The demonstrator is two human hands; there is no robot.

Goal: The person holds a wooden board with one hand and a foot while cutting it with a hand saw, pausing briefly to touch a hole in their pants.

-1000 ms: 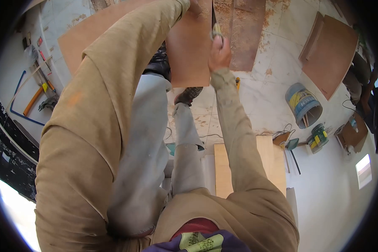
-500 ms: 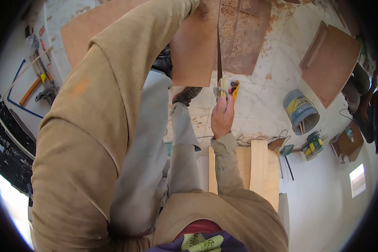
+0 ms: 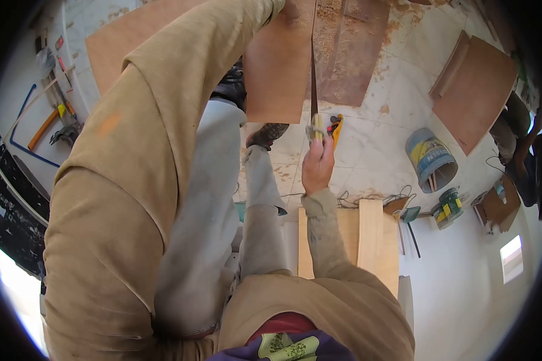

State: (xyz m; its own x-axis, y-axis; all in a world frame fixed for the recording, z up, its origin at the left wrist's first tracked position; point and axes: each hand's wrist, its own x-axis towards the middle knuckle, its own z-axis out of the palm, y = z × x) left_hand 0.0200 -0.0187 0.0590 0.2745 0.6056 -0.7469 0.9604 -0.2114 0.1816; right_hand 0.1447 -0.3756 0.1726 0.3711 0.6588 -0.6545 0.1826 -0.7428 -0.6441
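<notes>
My right hand point(image 3: 318, 168) is wrapped round the handle of a handsaw point(image 3: 314, 90). The saw's narrow dark blade points away from me along the right edge of a brown wooden board point(image 3: 277, 78). At the top of the view, my left hand point(image 3: 290, 9) is at the board's far part, mostly cut off by the frame and the sleeve; its fingers do not show clearly. Just right of the saw handle, a yellow-and-black hand plane point(image 3: 336, 129) lies on the floor. My shoe point(image 3: 267, 136) shows below the board's near edge.
A shavings-covered board point(image 3: 355, 60) lies right of the saw. Farther right are a paint bucket point(image 3: 430, 159), a green can point(image 3: 447, 207), a leaning panel point(image 3: 476, 90) and another person point(image 3: 521, 138). Light planks point(image 3: 370, 234) lie beside my right forearm. Tools, including a hammer point(image 3: 45, 129), lie left.
Very little differs. My right hand and the saw handle have shifted very slightly, and my left sleeve has moved a touch to the left.
</notes>
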